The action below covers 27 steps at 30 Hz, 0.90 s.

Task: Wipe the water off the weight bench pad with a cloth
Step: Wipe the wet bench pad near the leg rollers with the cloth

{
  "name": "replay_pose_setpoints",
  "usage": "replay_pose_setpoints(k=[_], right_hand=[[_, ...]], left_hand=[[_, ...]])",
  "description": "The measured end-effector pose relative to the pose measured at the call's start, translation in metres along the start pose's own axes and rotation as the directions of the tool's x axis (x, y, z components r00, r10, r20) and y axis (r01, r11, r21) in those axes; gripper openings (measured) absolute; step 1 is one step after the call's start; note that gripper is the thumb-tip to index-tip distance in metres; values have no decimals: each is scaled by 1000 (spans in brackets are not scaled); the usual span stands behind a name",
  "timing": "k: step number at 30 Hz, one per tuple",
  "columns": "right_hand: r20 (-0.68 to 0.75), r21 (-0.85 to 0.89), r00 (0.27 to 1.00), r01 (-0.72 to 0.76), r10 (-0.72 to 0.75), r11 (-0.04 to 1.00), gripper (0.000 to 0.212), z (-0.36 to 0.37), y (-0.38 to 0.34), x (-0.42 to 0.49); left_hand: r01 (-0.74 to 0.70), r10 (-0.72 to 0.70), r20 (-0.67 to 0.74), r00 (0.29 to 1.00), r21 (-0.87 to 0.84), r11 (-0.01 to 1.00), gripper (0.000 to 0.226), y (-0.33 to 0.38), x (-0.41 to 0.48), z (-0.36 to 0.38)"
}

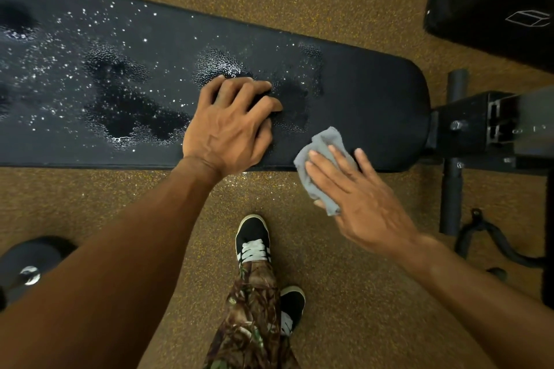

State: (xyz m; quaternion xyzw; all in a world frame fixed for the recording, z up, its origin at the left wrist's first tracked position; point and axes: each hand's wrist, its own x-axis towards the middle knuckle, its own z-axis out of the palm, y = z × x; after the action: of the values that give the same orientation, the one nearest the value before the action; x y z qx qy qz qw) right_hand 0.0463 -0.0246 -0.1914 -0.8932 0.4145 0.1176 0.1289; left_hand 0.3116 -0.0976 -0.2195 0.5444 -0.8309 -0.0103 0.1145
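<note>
- The black bench pad (pixel 374 93) runs across the view. Its surface is speckled with water (pixel 126 117), with fine beads and larger pooled patches over the left and middle. The right end looks dry.
- Your left hand (pixel 230 129) rests on the pad about mid-length, fingers spread and bent, grasping nothing.
- Your right hand (pixel 359 198) holds a crumpled gray cloth (pixel 322 144), fingers flat on top and thumb beneath. The cloth is at the pad's near edge by the right end, partly hanging past the edge.
</note>
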Motion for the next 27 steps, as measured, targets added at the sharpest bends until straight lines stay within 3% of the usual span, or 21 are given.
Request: replay_pose_setpoints(k=[5, 11, 13, 17, 19, 23, 27], right_hand=[[-66, 184, 976, -192, 207, 964, 64, -9, -19, 41], [-23, 80, 998, -53, 55, 995, 66, -6, 1, 12], [-38, 88, 992, -119, 123, 989, 66, -9, 11, 16], [-81, 282, 950, -267, 300, 922, 63, -13, -17, 54], [-94, 292, 963, -217, 254, 931, 62, -9, -25, 54], [-44, 142, 992, -109, 116, 984, 68, -8, 7, 26], [-92, 279, 940, -293, 330, 914, 64, -16, 11, 55]], left_hand=[[-1, 1, -1, 1000, 17, 1000, 29, -1, 0, 1], [-4, 4, 0, 1000, 17, 1000, 29, 0, 0, 0], [0, 0, -2, 1000, 15, 1000, 29, -1, 0, 0], [-1, 1, -4, 1000, 18, 1000, 29, -1, -1, 1], [0, 0, -3, 1000, 16, 1000, 29, -1, 0, 1], [1, -1, -11, 1000, 1, 1000, 29, 0, 0, 0], [4, -4, -8, 1000, -2, 1000, 29, -1, -1, -1]])
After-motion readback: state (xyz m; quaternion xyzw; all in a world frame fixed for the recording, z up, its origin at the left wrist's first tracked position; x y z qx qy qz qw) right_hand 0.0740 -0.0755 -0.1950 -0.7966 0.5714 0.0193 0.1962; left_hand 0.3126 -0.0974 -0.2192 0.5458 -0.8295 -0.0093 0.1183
